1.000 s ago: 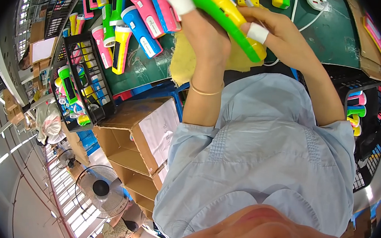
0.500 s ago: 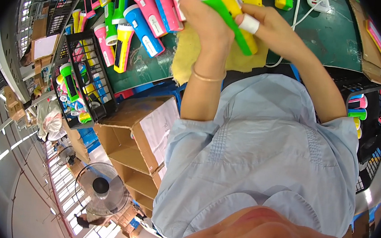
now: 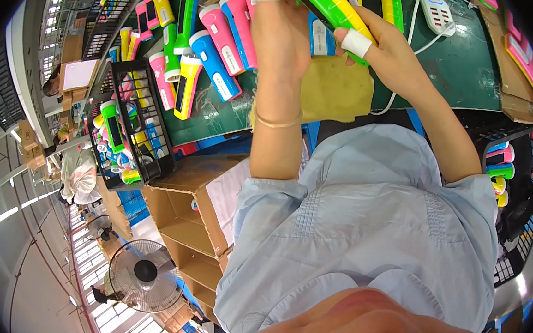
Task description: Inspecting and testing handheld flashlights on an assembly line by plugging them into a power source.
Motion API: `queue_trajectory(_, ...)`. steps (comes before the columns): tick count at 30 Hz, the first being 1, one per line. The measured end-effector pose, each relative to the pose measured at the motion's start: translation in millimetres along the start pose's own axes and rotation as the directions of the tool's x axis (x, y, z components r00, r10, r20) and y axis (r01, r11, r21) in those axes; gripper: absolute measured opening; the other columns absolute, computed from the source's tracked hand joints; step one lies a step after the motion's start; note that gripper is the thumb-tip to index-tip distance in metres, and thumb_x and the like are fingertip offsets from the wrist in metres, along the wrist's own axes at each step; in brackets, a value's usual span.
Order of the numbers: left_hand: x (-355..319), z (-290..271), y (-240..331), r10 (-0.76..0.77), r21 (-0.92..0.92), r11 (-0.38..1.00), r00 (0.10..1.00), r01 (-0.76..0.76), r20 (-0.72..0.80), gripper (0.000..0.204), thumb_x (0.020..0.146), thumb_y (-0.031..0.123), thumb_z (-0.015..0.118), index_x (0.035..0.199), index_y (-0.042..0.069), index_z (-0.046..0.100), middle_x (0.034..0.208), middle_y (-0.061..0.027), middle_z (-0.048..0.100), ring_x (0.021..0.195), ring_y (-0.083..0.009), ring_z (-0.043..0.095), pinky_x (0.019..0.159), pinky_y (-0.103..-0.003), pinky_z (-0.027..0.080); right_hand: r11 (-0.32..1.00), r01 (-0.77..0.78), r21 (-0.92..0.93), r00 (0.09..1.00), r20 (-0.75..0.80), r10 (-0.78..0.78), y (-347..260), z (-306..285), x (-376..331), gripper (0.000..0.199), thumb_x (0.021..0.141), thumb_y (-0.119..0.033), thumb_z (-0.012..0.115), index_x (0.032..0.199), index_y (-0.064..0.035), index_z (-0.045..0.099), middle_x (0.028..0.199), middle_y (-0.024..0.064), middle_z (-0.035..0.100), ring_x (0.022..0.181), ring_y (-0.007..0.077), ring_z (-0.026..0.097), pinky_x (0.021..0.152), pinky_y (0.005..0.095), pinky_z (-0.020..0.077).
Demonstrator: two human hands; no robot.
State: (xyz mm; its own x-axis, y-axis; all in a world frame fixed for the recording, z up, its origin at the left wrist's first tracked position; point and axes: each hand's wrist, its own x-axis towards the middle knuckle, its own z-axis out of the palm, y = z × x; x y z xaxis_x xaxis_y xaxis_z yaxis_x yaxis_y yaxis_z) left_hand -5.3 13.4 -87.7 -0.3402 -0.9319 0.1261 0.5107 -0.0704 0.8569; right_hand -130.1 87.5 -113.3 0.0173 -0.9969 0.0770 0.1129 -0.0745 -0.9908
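A green and yellow flashlight (image 3: 328, 10) slants across the top of the view, its upper end cut off by the frame. My right hand (image 3: 387, 53) is closed around its lower part, with white tape on the thumb. My left hand (image 3: 282, 44) is raised beside the flashlight's upper end. Tape wraps one of its digits; the fingers are blurred and partly hidden, so I cannot tell whether they grip it. Below the flashlight lies a yellow cloth (image 3: 336, 90) on the green tabletop (image 3: 458, 82). Behind it, a blue flashlight (image 3: 321, 37) is partly visible.
Several pink, blue, green and yellow flashlights (image 3: 215, 67) lie at the table's left. A black crate (image 3: 148, 137) of flashlights stands at the left edge, another crate (image 3: 511, 270) at the right. A white multi-port charger (image 3: 437, 15) with cables sits at the back right. Cardboard shelving (image 3: 188, 223) stands lower left.
The flashlight has turned, its head swinging up out of the frame, and its side faces up more. My left hand has shifted slightly left and down. The whole view has shifted a little.
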Motion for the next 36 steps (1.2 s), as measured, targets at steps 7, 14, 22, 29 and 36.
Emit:
queue_trajectory(7,-24,7,-17,-0.027,0.078,0.997,0.990,0.017,0.137,0.031,0.089,0.022,0.051,0.116,0.006,0.048,0.111,-0.0039,0.053,0.103,-0.0173,0.048,0.089,-0.032,0.037,0.786,0.274,-0.555,0.827,-0.280,-0.487,-24,12,-6,0.030,0.077,-0.008,0.060,0.104,0.0014,0.052,0.086,0.0108,0.056,0.078,0.0229,0.055,0.070,0.0323,0.0453)
queue_trajectory(14,-18,19,-4,0.056,-0.347,0.933,0.991,-0.096,-0.123,0.050,0.088,0.051,0.044,0.112,0.008,0.049,0.094,-0.0075,0.056,0.079,-0.0195,0.054,0.074,-0.031,0.047,0.732,0.337,-0.591,0.844,-0.155,-0.514,-3,7,-19,0.046,0.081,-0.023,0.063,0.118,-0.0008,0.048,0.093,0.0079,0.057,0.083,0.0148,0.056,0.073,0.0277,0.0455)
queue_trajectory(22,-19,18,-1,0.008,-0.277,0.959,0.983,-0.060,-0.182,0.070,0.087,0.064,0.024,0.099,0.002,0.054,0.066,-0.0101,0.055,0.054,-0.0212,0.051,0.050,-0.029,0.045,0.988,-0.005,-0.153,0.995,0.093,0.020,-7,2,-23,0.037,0.087,-0.018,0.055,0.116,0.0048,0.050,0.104,0.0084,0.058,0.097,0.0123,0.053,0.086,0.0261,0.0410)
queue_trajectory(29,-20,11,-21,0.026,-0.283,0.957,0.993,-0.059,-0.118,0.071,0.088,0.062,0.020,0.099,-0.001,0.051,0.061,-0.0114,0.053,0.051,-0.0225,0.050,0.049,-0.029,0.044,0.989,0.042,-0.140,0.981,0.194,-0.014,20,-6,-1,0.053,0.087,-0.037,0.053,0.118,0.0059,0.048,0.093,0.0092,0.056,0.086,0.0129,0.051,0.079,0.0258,0.0408)
queue_trajectory(36,24,-45,32,0.146,0.377,0.916,0.989,-0.140,0.012,0.030,0.092,0.022,0.049,0.112,0.000,0.047,0.102,-0.0079,0.053,0.090,-0.0144,0.053,0.080,-0.027,0.043,0.931,-0.212,0.297,0.954,-0.141,0.263,6,-66,-11,0.049,0.087,-0.052,0.043,0.099,-0.0061,0.055,0.075,0.0024,0.056,0.054,0.0081,0.049,0.038,0.0201,0.0325)
